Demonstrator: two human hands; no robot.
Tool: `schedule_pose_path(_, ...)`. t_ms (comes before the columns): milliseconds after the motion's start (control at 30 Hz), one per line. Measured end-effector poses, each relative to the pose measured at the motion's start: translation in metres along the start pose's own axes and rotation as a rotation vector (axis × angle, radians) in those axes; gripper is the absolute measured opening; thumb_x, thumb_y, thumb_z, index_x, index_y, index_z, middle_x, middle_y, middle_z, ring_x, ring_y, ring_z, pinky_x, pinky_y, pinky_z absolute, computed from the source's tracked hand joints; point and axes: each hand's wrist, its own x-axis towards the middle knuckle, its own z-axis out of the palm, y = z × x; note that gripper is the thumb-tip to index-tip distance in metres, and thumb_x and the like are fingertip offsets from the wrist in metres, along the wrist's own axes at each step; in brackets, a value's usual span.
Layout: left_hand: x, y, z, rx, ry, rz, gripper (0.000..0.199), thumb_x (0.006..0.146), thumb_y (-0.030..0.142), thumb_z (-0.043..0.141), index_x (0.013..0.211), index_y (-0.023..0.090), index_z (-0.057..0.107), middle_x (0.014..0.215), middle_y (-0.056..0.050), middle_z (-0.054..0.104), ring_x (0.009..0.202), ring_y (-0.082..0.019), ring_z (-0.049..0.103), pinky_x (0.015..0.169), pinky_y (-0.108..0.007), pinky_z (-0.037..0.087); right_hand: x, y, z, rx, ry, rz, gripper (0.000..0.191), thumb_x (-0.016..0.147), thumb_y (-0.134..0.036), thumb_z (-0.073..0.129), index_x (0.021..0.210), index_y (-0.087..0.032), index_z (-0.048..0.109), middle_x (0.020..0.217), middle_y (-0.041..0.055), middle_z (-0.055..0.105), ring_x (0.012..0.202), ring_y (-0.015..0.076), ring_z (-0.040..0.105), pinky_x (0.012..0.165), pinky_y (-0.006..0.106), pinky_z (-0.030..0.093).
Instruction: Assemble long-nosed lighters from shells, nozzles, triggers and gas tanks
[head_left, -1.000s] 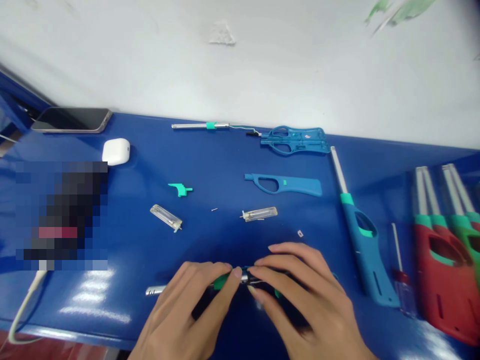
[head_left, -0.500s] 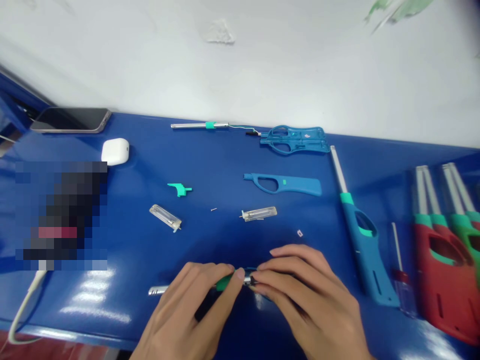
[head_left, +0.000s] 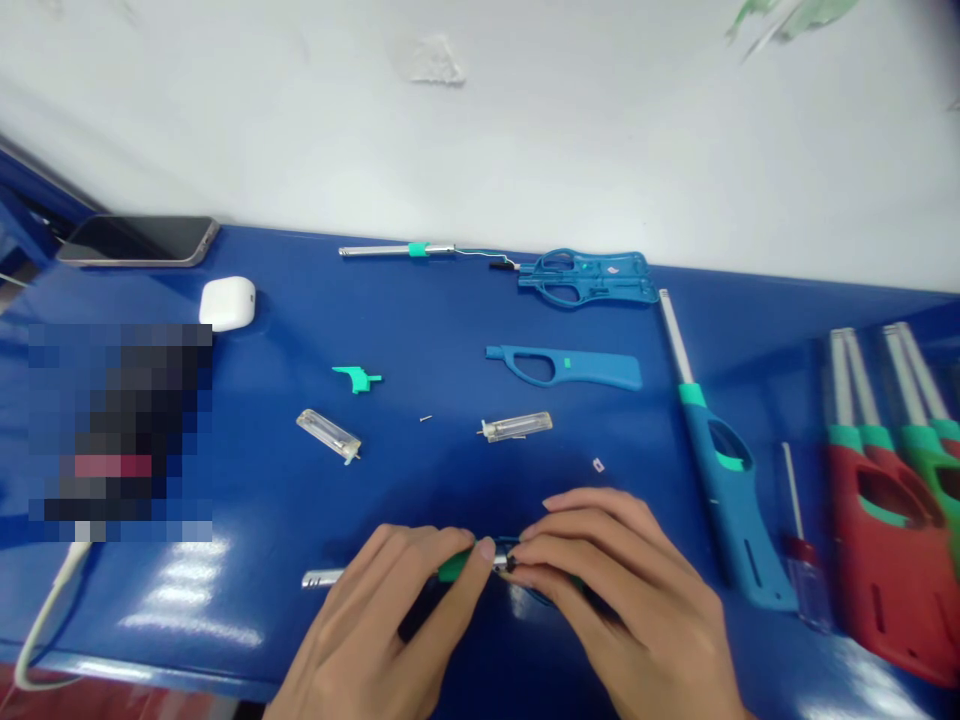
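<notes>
At the front of the blue table, my left hand [head_left: 382,620] is closed round a lighter's metal tube [head_left: 321,579]. Its tip sticks out on the left, and a green collar [head_left: 454,568] shows between thumb and fingers. My right hand [head_left: 630,590] has its fingertips pinched on a small black part [head_left: 512,563] at the tube's inner end. Beneath those fingers a blue handle half [head_left: 529,595] shows only in part. Behind the hands lie two clear fuel tanks, one to the left [head_left: 328,435] and another nearer the middle [head_left: 516,427], plus a green trigger [head_left: 358,379].
At the back lie another tube [head_left: 375,251], wired to blue handle parts [head_left: 607,277], and a blue shell [head_left: 600,367]. A whole blue lighter [head_left: 739,510], a screwdriver [head_left: 810,585] and red lighters [head_left: 900,570] are on the right. A phone [head_left: 139,241] and white case [head_left: 228,304] sit left.
Both hands and the tube have shifted very slightly to the right in view. The grip looks the same, and the other parts lie as before.
</notes>
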Motion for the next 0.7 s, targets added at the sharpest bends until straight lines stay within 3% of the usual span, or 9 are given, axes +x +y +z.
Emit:
schedule_pose_path(300,0.003,0.005,-0.001,-0.091,0.022,0.027,0.058,0.101,-0.003,0.041,0.150,0.024,0.058,0.136,-0.007,0.068,0.125,-0.027,0.062,0.107,-0.050,0.045,0.002,0.002,-0.002,0.019,-0.014,-0.009,0.008,0.098,-0.017,0.072,0.097,-0.025,0.071,0.093,-0.0058,0.075,0.103,0.0133,0.065,0.095,0.024,0.052)
schedule_pose_path(567,0.012,0.006,-0.003,-0.068,0.028,0.043,0.062,0.096,-0.008,0.040,0.148,0.020,0.059,0.133,-0.009,0.069,0.124,-0.027,0.061,0.105,-0.048,0.046,0.000,0.002,-0.003,0.036,-0.013,-0.014,0.014,0.096,-0.011,0.073,0.098,-0.025,0.071,0.093,-0.0058,0.074,0.102,0.0153,0.065,0.099,0.030,0.049)
schedule_pose_path(700,0.016,0.003,-0.004,-0.058,0.039,0.066,0.063,0.094,-0.010,0.041,0.146,0.019,0.060,0.131,-0.009,0.069,0.124,-0.026,0.061,0.106,-0.046,0.046,0.001,0.004,-0.003,-0.021,-0.033,-0.019,0.011,0.096,-0.020,0.075,0.104,-0.026,0.070,0.095,-0.0043,0.075,0.103,0.0177,0.066,0.101,0.034,0.049)
